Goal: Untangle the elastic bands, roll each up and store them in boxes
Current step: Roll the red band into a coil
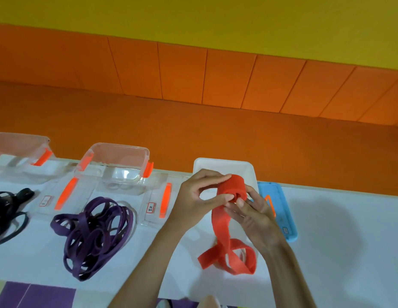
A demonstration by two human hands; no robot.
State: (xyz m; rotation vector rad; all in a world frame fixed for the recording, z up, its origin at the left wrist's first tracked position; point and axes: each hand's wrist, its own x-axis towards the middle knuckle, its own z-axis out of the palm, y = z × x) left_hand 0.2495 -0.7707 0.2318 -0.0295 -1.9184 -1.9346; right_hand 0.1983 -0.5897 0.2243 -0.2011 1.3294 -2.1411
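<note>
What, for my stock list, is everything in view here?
red band: 1, red, half rolled, tail on table
purple bands: tangled pile, count unclear, purple, left of centre
black bands: tangle, black, left edge
clear boxes: 2, clear with orange latches, far edge
clear lids: 2, clear with orange handles, before the boxes
white box: 1, white, right of clear boxes
blue lid: 1, blue, right of white box
table: 1, white
left hand: 1, grips the roll
right hand: 1, pinches the roll
</note>
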